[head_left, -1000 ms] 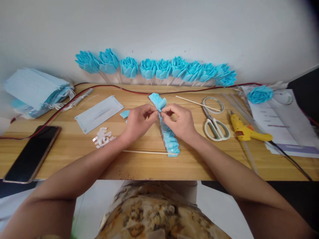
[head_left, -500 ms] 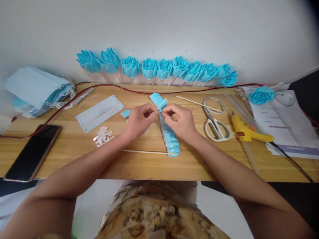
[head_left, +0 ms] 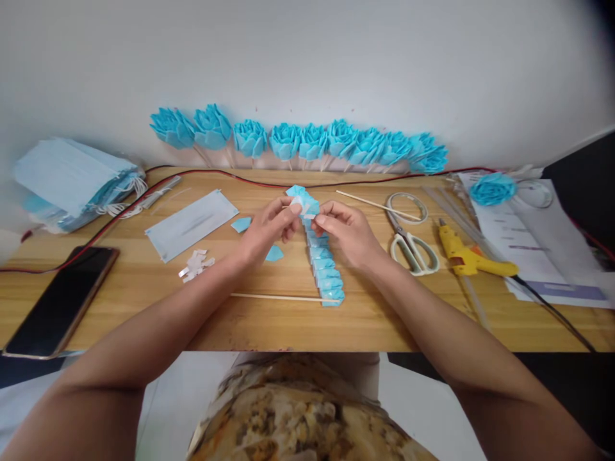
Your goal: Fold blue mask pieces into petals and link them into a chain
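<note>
A strip of overlapping blue petals (head_left: 324, 269) lies on the wooden table (head_left: 394, 307), running from the middle toward me. My left hand (head_left: 269, 227) pinches a small white piece at the strip's far end, fingers closed. My right hand (head_left: 348, 234) pinches the same far end from the right, fingers closed on the blue strip. A thin wooden stick (head_left: 276, 297) lies across the near end of the strip. Two loose blue petal pieces (head_left: 241, 224) lie beside my left hand.
A row of blue flowers (head_left: 298, 137) leans on the wall. Scissors (head_left: 410, 243), a tape roll (head_left: 408, 206), a yellow glue gun (head_left: 468, 256) and papers sit right. A flat mask (head_left: 191, 223), white scraps (head_left: 195, 266), a mask stack (head_left: 72, 179) and a phone (head_left: 60, 301) lie left.
Both hands have moved a little farther up the strip to its far end. A white piece now shows in my left fingers, and a blue petal piece is uncovered below my left hand.
</note>
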A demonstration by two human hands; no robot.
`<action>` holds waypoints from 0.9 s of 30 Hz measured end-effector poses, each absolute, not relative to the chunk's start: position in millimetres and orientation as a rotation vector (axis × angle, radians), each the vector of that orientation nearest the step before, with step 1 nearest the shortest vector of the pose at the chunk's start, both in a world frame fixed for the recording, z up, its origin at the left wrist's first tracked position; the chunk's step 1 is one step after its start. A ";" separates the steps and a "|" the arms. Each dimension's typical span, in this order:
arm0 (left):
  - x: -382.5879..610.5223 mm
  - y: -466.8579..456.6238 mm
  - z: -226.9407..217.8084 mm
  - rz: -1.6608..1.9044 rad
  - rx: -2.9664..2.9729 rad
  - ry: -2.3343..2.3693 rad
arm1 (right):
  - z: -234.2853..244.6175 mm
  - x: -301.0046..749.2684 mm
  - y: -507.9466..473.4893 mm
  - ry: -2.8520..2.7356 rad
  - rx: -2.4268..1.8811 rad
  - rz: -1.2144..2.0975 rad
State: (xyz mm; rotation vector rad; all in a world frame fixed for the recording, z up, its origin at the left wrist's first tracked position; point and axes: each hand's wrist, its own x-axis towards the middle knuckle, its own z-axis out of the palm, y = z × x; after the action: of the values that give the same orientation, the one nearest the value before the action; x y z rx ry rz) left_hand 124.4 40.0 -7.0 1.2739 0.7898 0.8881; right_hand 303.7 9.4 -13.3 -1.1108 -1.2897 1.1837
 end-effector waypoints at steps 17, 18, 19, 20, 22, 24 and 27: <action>124.7 39.8 -6.8 1.001 1.493 0.863 | -13.8 304.6 10.6 -1.380 -1.175 1.141; 124.9 39.8 -7.5 1.001 1.494 0.863 | -13.4 305.1 10.3 -1.394 -1.161 1.152; 125.2 39.6 -8.3 0.997 1.496 0.864 | -13.1 305.4 10.1 -1.415 -1.155 1.154; 125.4 39.3 -9.0 0.987 1.500 0.867 | -12.9 305.4 9.9 -1.441 -1.162 1.141; 125.7 38.3 -9.9 0.959 1.509 0.885 | -12.8 304.4 9.3 -1.498 -1.196 1.075; 125.9 37.5 -10.0 0.925 1.516 0.906 | -13.1 302.6 8.9 -1.544 -1.224 1.001; 125.3 37.4 -8.3 0.893 1.521 0.897 | -12.9 300.8 8.4 -1.576 -1.239 0.961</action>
State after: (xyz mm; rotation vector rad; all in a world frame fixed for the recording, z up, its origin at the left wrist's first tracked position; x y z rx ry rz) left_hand 125.3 37.4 -8.3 1.5214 0.8972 0.8929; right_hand 300.8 8.4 -12.9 -1.2386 -1.5759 0.9608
